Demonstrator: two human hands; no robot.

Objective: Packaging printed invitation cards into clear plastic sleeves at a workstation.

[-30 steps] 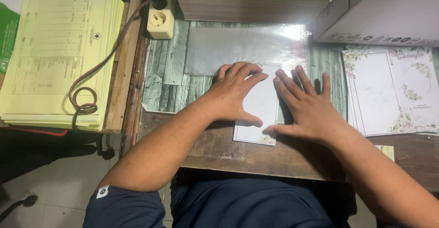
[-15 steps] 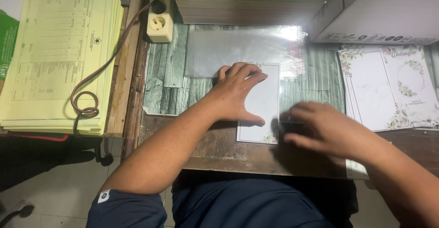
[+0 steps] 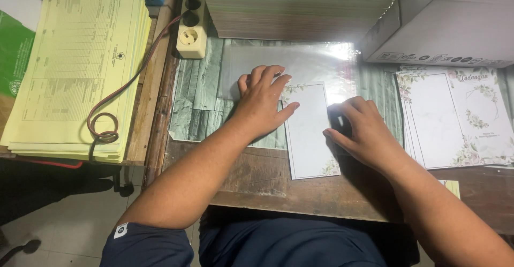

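A folded white card [image 3: 310, 133] with a floral border lies on the wooden desk in front of me. My left hand [image 3: 262, 103] rests flat on its upper left corner, fingers spread. To the card's right, my right hand [image 3: 364, 130] has curled fingers whose tips touch the card's right edge. A stack of clear plastic sleeves [image 3: 300, 63] lies under and behind the card.
Open floral cards [image 3: 460, 117] are stacked at the right. A thick pile of yellow forms [image 3: 300, 4] stands at the back, a grey box [image 3: 450, 26] at back right. More yellow forms [image 3: 80, 69], a power socket [image 3: 190, 34] and its cable [image 3: 123, 95] are at the left.
My right hand slid off the card to its right edge and curled its fingers. The card now shows more fully. My left hand stayed in place.
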